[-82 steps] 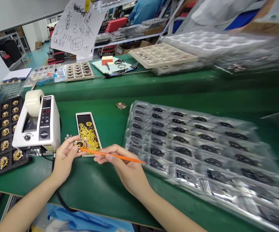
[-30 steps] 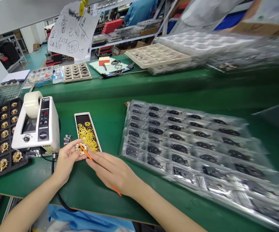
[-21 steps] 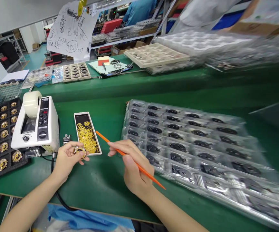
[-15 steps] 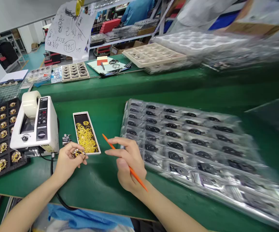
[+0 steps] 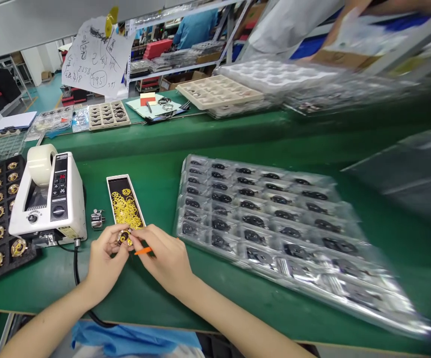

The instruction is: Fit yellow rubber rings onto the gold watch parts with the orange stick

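My left hand (image 5: 107,258) holds a small round gold-and-black part (image 5: 125,237) between thumb and fingers. Bent over that part, my right hand (image 5: 161,253) touches its right side with its fingertips and keeps an orange stick (image 5: 143,251) in its grip; most of the stick is hidden by the hand. Just beyond both hands lies a narrow white box (image 5: 138,199) holding many thin yellow rings (image 5: 126,209). A small metal counter (image 5: 96,219) stands left of the box.
A white tape dispenser (image 5: 71,199) stands at left, beside a black foam tray (image 5: 4,243) of gold parts. Clear plastic trays (image 5: 234,253) with black parts cover the right side. Beige trays (image 5: 219,92) and a clipboard (image 5: 156,115) lie on the back ledge.
My right hand has moved left to meet my left hand at the round part, and the orange stick now lies lower in its grip. The view has shifted slightly.
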Available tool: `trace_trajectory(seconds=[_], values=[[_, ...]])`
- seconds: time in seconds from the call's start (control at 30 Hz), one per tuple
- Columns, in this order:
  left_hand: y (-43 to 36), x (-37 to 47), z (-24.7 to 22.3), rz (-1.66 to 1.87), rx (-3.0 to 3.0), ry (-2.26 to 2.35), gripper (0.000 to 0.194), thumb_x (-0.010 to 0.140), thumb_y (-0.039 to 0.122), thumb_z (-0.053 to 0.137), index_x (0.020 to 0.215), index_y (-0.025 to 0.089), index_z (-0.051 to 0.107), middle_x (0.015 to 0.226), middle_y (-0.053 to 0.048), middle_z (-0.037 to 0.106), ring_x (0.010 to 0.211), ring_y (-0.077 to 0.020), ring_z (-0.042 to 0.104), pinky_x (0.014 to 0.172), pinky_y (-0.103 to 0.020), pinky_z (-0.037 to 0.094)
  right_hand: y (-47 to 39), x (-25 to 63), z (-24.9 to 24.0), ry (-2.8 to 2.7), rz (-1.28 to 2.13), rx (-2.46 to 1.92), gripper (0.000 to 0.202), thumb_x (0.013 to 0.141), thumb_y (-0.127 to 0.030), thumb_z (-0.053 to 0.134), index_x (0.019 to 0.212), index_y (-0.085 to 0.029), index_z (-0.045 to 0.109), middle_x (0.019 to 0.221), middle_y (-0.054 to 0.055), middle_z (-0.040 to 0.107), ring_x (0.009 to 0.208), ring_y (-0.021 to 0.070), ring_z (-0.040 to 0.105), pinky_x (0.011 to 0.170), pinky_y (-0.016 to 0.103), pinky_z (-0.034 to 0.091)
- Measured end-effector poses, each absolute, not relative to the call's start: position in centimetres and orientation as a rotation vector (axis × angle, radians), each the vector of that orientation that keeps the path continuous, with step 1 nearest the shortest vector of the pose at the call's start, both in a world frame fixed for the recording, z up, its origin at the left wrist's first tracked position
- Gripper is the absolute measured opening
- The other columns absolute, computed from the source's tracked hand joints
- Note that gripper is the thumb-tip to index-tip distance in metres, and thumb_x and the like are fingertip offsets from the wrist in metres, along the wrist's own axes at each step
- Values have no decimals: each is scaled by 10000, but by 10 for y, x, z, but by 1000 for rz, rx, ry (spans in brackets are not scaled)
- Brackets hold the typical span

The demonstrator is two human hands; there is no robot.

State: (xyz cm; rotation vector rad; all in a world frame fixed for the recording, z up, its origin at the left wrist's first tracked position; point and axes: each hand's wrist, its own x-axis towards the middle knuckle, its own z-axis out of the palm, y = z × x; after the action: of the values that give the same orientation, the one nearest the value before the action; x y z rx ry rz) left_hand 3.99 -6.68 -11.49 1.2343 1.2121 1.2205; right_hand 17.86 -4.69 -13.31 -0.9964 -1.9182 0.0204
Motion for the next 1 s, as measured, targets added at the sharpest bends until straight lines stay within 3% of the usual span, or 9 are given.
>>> trace_trajectory(seconds=[0.2, 0.4, 0.5, 0.63, 0.7, 0.8, 0.9, 1.0], values=[[-72, 40, -125, 1187, 1478, 1281, 317, 841, 140, 531, 1137, 194, 630, 1100, -63, 737, 950, -161, 715, 853, -242, 565, -44, 180, -135, -1859, 283, -1059, 130, 889, -122, 513, 808, -192, 586, 711, 14, 654, 617, 124, 621, 531, 209, 442], [-72, 38, -128, 1165, 1519, 1286, 317, 858, 148, 518, 1152, 201, 627, 1123, -64, 728, 964, -175, 713, 857, -256, 567, -43, 183, -130, -1845, 486, -906, 146, 800, -95, 517, 695, -194, 541, 633, -10, 573, 565, 104, 545, 540, 206, 425], [-68, 36, -128, 1190, 1395, 1280, 306, 851, 165, 534, 1144, 193, 620, 1122, -74, 723, 966, -180, 710, 823, -250, 574, -44, 188, -121, -1779, 732, -850, 149, 796, -139, 521, 659, -199, 526, 591, -32, 516, 501, 83, 441, 479, 202, 348], [-62, 32, -123, 1266, 1195, 1200, 310, 801, 152, 577, 1105, 188, 626, 1068, -62, 731, 914, -169, 711, 845, -281, 582, -35, 198, -118, -1602, 1075, -1083, 197, 813, -316, 523, 653, -200, 512, 544, -50, 402, 470, 87, 326, 453, 223, 277], [-60, 31, -119, 1305, 1134, 1172, 283, 785, 170, 604, 1063, 187, 655, 1040, -57, 734, 934, -181, 705, 852, -309, 591, -27, 201, -122, -1646, 1135, -1252, 241, 822, -373, 494, 650, -204, 489, 544, -47, 390, 486, 101, 345, 472, 233, 283], [-60, 29, -115, 1350, 1103, 1171, 227, 801, 252, 634, 1008, 189, 706, 1006, -60, 739, 963, -209, 700, 804, -320, 615, -24, 199, -128, -1825, 1078, -1390, 182, 823, -289, 460, 659, -210, 467, 553, -30, 458, 521, 130, 424, 521, 252, 308], [-61, 26, -112, 1391, 1097, 1201, 211, 795, 326, 682, 939, 185, 744, 911, -52, 753, 863, -199, 719, 743, -304, 631, -30, 200, -126, -1884, 1033, -1396, 82, 799, -179, 460, 747, -210, 515, 599, -22, 554, 567, 151, 512, 566, 259, 351], [-59, 23, -111, 1388, 1063, 1213, 218, 746, 347, 752, 876, 171, 763, 815, -47, 764, 743, -191, 728, 710, -302, 637, -34, 219, -118, -1935, 833, -1347, 119, 839, -170, 461, 822, -211, 570, 744, 11, 651, 679, 164, 598, 625, 257, 420]])
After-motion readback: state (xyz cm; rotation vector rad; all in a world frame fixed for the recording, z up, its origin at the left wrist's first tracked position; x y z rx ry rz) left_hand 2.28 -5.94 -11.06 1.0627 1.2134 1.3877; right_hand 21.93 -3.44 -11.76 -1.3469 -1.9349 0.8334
